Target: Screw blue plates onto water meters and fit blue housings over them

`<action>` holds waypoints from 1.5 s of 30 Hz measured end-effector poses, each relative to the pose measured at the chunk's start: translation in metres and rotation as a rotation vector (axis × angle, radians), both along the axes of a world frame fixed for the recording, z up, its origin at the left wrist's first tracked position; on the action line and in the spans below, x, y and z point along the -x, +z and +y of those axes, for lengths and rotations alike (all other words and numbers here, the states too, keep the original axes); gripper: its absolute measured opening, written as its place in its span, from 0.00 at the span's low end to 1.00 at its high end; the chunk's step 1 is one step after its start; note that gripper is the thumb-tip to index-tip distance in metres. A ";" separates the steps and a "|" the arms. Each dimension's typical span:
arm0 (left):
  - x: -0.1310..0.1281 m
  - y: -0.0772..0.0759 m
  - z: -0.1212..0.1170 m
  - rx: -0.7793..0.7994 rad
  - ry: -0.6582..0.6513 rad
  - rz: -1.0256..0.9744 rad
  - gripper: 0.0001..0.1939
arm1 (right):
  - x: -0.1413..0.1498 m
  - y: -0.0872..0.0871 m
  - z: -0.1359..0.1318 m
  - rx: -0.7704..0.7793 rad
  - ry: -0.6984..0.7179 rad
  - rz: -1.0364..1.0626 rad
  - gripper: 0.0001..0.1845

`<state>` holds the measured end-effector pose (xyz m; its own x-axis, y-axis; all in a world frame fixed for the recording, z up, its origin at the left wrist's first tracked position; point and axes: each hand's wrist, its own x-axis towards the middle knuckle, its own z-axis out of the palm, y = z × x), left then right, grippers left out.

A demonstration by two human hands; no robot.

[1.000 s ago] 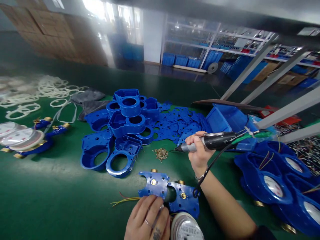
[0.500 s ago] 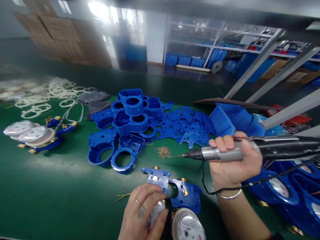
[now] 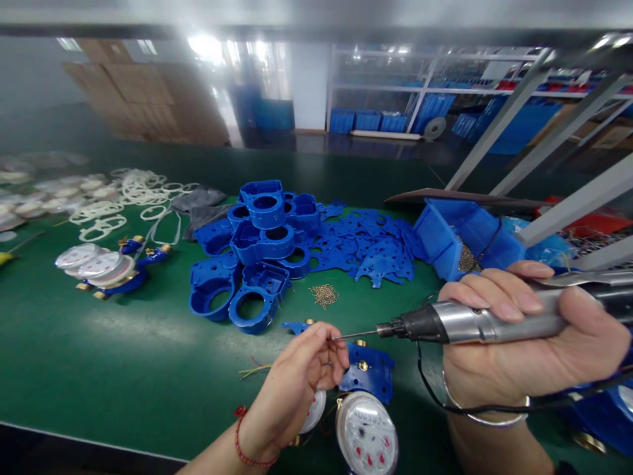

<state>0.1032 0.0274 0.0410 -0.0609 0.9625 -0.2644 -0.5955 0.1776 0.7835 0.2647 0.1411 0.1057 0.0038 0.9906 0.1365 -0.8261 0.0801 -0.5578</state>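
Green bench (image 3: 99, 369) up front, shelving of blue bins behind. Right hand (image 3: 524, 343) is wrapped tight around the driver (image 3: 475, 322), held level, bit pointing left. Left hand (image 3: 301, 376) is raised, fingertips pinched right at the bit's tip; whether a screw sits there is too small to tell. Beneath it lie the blue plate (image 3: 368, 373) and a meter (image 3: 366, 439). Screws (image 3: 324, 295) heaped just beyond, blue housings (image 3: 252, 264) piled behind.
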 end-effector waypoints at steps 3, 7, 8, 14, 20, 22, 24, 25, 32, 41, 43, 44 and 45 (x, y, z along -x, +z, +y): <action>-0.004 0.005 0.000 -0.008 0.001 -0.060 0.17 | 0.001 0.003 -0.002 0.014 0.004 0.015 0.18; -0.008 0.008 0.000 0.033 0.013 -0.136 0.15 | 0.002 0.006 -0.001 0.008 -0.010 0.011 0.18; -0.008 0.007 -0.001 0.038 0.019 -0.151 0.15 | 0.001 0.006 -0.001 0.006 -0.013 0.009 0.17; -0.010 0.011 -0.003 0.045 0.022 -0.170 0.13 | 0.000 0.009 -0.002 0.026 -0.014 0.019 0.16; -0.011 0.016 -0.002 0.070 0.045 -0.139 0.18 | -0.001 0.008 -0.004 0.010 -0.020 0.022 0.15; -0.011 0.015 -0.002 0.082 0.048 -0.114 0.18 | -0.002 0.007 -0.004 -0.006 -0.005 0.022 0.16; -0.011 0.013 -0.002 0.088 0.042 -0.090 0.20 | -0.003 0.006 -0.005 -0.037 0.013 0.013 0.16; -0.010 0.012 -0.002 0.092 0.040 -0.079 0.20 | -0.003 0.006 -0.005 -0.053 0.024 0.004 0.16; -0.010 0.010 -0.001 0.091 0.062 -0.069 0.20 | -0.003 0.004 -0.008 -0.077 0.069 -0.033 0.17; -0.013 0.011 -0.001 0.075 0.085 -0.052 0.20 | -0.012 0.003 -0.010 -0.024 0.109 0.062 0.22; -0.014 0.012 -0.002 0.070 0.082 -0.050 0.21 | -0.012 0.004 -0.010 -0.020 0.104 0.060 0.22; -0.014 0.012 -0.002 0.069 0.084 -0.049 0.21 | -0.011 0.005 -0.010 -0.018 0.097 0.056 0.21; -0.015 0.013 -0.002 0.069 0.087 -0.048 0.21 | -0.010 0.005 -0.010 -0.016 0.089 0.048 0.21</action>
<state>0.1179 0.0255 0.0539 -0.1291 0.9334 -0.3348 -0.6475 0.1763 0.7414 0.2752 0.1312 0.1107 -0.0772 0.9851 0.1537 -0.8560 0.0135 -0.5169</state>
